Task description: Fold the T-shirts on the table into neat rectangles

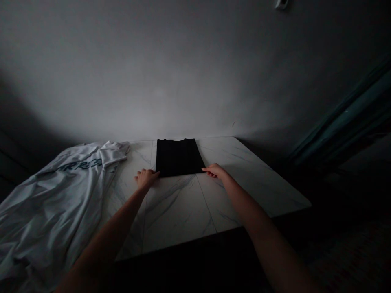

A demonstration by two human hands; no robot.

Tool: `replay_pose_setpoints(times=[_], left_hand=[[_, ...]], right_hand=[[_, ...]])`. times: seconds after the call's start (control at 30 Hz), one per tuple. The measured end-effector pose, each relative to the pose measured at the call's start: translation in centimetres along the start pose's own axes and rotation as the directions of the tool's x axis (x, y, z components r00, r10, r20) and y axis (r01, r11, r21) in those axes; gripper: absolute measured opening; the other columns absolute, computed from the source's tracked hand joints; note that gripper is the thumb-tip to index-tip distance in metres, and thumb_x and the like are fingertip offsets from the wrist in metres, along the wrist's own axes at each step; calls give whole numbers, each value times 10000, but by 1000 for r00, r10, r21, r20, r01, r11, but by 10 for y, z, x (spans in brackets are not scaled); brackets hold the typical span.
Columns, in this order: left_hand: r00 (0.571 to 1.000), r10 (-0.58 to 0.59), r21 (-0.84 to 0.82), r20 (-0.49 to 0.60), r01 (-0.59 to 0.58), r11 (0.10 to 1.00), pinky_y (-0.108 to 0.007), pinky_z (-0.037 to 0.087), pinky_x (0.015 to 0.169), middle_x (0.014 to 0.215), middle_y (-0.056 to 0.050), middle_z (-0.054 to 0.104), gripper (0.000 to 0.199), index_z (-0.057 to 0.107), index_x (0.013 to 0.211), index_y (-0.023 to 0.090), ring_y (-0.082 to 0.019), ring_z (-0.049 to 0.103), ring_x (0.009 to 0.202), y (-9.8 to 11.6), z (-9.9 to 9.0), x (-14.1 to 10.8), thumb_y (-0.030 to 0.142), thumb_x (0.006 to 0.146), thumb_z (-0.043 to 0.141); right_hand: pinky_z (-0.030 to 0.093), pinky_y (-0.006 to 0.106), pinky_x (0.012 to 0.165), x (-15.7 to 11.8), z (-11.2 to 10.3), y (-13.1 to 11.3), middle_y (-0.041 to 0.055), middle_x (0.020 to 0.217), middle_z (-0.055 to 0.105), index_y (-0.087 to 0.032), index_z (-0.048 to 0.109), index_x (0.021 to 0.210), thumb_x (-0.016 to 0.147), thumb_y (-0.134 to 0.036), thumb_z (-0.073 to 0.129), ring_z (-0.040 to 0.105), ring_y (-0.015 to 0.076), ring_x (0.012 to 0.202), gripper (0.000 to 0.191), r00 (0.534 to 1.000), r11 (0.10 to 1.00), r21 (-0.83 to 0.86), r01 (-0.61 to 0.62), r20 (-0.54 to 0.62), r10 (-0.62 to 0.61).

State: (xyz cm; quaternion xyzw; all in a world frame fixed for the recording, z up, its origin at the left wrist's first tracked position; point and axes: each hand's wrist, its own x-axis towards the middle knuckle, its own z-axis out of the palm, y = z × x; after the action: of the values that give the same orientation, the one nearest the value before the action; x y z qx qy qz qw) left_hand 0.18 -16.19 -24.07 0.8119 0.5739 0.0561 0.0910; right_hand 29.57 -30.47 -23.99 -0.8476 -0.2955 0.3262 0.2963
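Dim room, pale grey wall [152,73] rising right behind a white marble-look desk [174,215] with grey veining and thin seams across the top, dark teal curtain [345,118] hanging off to the right, small white wall fixture [281,4] way up at the top edge of the view. Count-wise: one black folded garment [179,158], one crumpled white shirt [61,195] with dark lettering, and two hands, left hand [146,178] and right hand [215,171]. Black piece flat on the desk, far edge nearly at the wall, roughly mid-desk. White shirt bunched over the left side and spilling past the desk edge, near the black piece but apart from it. Left hand at the near left corner of the black piece, right hand at its near right corner, fingertips right at the cloth, grip apart on both, no clamp on anything. Marble top running on past both hands to the near edge, wider stretch to the right of the black piece
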Motion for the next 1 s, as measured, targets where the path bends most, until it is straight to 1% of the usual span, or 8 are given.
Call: replay_pose_setpoints(times=[0.2,0.33,0.43,0.5,0.63,0.83,0.9,1.0], left_hand=[[996,53,73,-73,-48,996,-534,409,988,1196,-183,641,438,767,1022,202,-404,507,1217,-2,-1,-26,487,920,450],[949,181,104,-258,-159,982,-487,380,1046,1354,-205,576,436,639,1257,137,-374,470,1287,15,1,-36,362,922,476],[857,449,107,-251,-437,893,-459,270,1167,1588,-106,397,533,481,1462,212,-314,322,1457,42,13,-34,281,935,437],[805,572,114,-157,-561,820,-473,189,1216,1651,-43,291,599,360,1550,269,-288,223,1519,55,25,-30,275,951,395],[809,588,130,17,-585,801,-524,203,1213,1665,-39,237,617,251,1592,301,-315,198,1530,38,43,-28,400,991,346],[842,537,163,50,-537,827,-512,217,1210,1613,-126,353,618,408,1532,248,-346,289,1496,-22,32,-33,524,979,391],[841,537,189,60,-538,822,-546,194,1211,1560,-122,448,550,505,1467,262,-359,341,1470,-16,24,-24,500,984,394],[794,607,172,17,-601,781,-515,251,1200,1566,-94,445,512,488,1475,272,-323,321,1485,21,17,4,429,1007,356]], right_hand=[[376,235,533,-14,-5,13,16,522,575,-174,587,552,799,-429,785,585,148,564,406,990,972,-225,65,-112,-92],[488,350,868,-40,17,-3,189,1151,696,-134,694,1103,860,-402,722,641,301,1095,362,892,813,-573,98,-311,-327],[309,464,1153,-58,57,-23,183,1559,414,-148,497,1448,973,-360,545,367,316,1436,522,764,610,-701,370,-144,-629],[170,494,1224,-64,82,-28,108,1660,229,-188,368,1550,1029,-401,403,201,279,1523,564,721,508,-684,524,37,-692],[90,548,1232,-61,89,-7,57,1682,114,-270,245,1601,1026,-572,298,100,287,1548,652,798,539,-658,526,161,-581],[128,525,1226,-50,44,36,171,1659,147,-166,245,1602,1006,-627,286,167,335,1531,754,898,629,-700,337,38,-439],[107,532,1228,-43,43,26,210,1634,217,-90,324,1570,1014,-609,264,172,346,1529,763,902,648,-705,287,-29,-431],[153,498,1227,-21,56,-10,191,1639,221,-68,361,1549,1037,-518,253,173,319,1532,690,847,631,-687,361,-41,-529]])
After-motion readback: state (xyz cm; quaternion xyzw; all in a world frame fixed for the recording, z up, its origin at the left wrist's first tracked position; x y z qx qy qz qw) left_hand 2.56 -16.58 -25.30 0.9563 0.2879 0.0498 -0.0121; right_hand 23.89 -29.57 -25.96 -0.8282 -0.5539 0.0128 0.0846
